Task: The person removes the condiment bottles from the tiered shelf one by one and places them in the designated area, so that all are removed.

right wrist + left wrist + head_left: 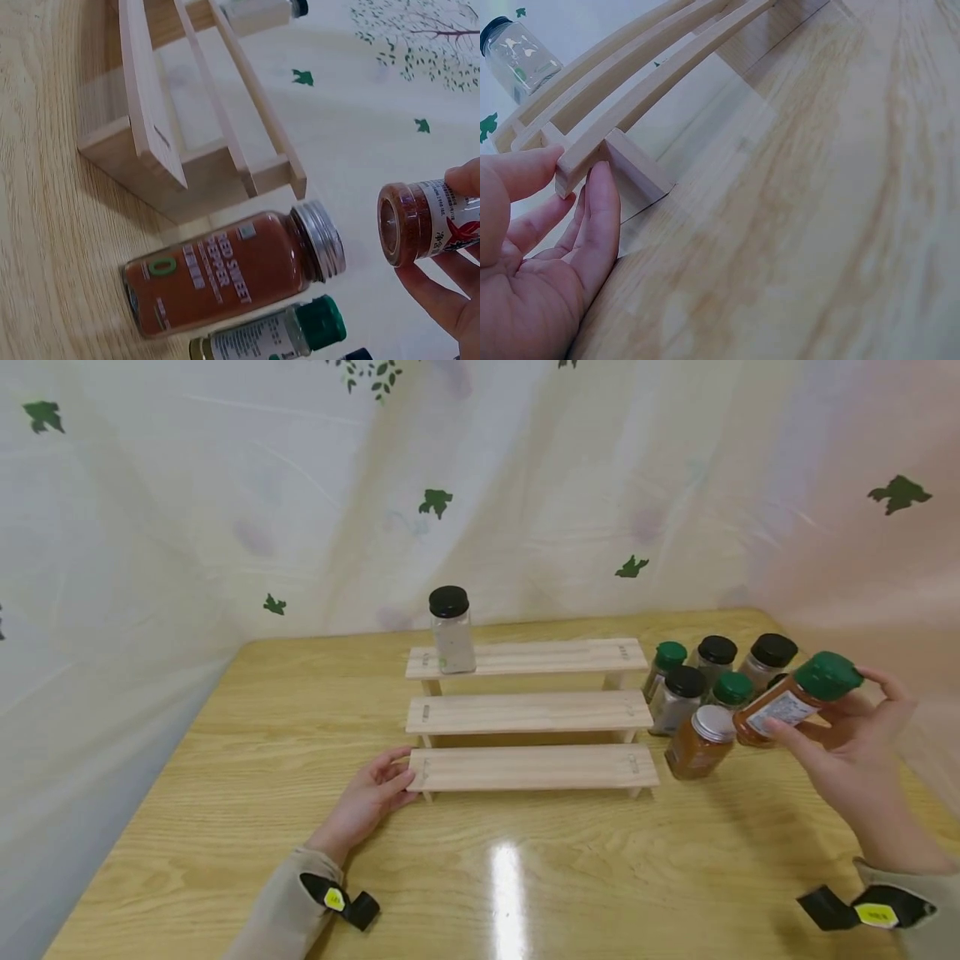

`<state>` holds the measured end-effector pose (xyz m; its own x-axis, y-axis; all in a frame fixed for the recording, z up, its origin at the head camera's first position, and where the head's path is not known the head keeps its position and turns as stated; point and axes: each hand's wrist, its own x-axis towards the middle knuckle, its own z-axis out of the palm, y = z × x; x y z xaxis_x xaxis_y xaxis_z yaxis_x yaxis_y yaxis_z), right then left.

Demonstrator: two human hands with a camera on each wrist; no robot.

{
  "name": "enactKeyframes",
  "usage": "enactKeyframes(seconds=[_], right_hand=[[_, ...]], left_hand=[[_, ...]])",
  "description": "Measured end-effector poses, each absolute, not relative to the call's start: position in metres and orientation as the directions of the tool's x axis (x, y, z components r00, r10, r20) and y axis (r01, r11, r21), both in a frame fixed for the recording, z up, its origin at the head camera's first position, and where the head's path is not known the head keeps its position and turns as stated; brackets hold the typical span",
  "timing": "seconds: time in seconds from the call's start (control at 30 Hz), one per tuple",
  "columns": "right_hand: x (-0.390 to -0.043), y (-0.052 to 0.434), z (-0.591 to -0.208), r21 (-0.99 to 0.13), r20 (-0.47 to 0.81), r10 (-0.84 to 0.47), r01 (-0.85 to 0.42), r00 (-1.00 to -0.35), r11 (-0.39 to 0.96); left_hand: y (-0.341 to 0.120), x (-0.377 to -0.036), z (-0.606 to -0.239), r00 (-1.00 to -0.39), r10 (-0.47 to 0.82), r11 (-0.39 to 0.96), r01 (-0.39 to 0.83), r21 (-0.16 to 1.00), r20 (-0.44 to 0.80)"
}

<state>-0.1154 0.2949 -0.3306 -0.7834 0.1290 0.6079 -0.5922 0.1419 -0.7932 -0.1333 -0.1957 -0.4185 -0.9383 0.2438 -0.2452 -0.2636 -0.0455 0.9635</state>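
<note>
Fingers of the left hand (369, 800) lie straight and relaxed against the left end of the three-step wooden rack (530, 713), low and left of centre in the head view; the left wrist view shows the fingertips (604, 196) touching the lowest step's end and its leg, gripping nothing. This hand seems to be steadying the rack.

On the rack's top step, near its left end, one black-capped jar (452, 631) with pale contents stands upright. The two lower steps carry nothing.

Right of the rack, on the table (225, 760), a cluster of spice jars (708, 681) with black and green caps stands close together, and a silver-capped jar of red powder (701, 742) sits just beside the lowest step's right end.

At the right edge of the frame the right hand (858, 752) holds a green-capped jar of orange-red spice (795, 700) lifted off the table and tilted, fingers and thumb curled round it.

Judging by this, the step in hand is carrying a picked-up jar toward the rack. The next move would call for swinging it leftward over the cluster without knocking the standing jars, righting it, and setting it flat on a narrow step.
</note>
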Motion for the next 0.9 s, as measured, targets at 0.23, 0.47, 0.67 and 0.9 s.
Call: enactKeyframes(seconds=[0.23,0.47,0.67,0.9], right_hand=[[-0.113,0.307,-0.334,-0.835,0.520,0.259,-0.421,-0.814,0.354],[-0.115,0.321,-0.342,-0.814,0.496,0.293,-0.320,-0.818,0.484],[-0.119,0.336,-0.359,-0.852,0.447,0.240,-0.328,-0.862,0.408],[-0.120,0.333,-0.373,-0.813,0.462,0.044,-0.403,-0.886,0.421]], left_hand=[[-0.194,-0.133,-0.421,-0.937,0.245,-0.042,-0.268,0.963,-0.250],[-0.195,-0.134,-0.421,-0.936,0.250,-0.040,-0.266,0.963,-0.248],[-0.195,-0.133,-0.419,-0.936,0.248,-0.035,-0.266,0.963,-0.250],[-0.195,-0.133,-0.418,-0.937,0.248,-0.043,-0.266,0.963,-0.247]])
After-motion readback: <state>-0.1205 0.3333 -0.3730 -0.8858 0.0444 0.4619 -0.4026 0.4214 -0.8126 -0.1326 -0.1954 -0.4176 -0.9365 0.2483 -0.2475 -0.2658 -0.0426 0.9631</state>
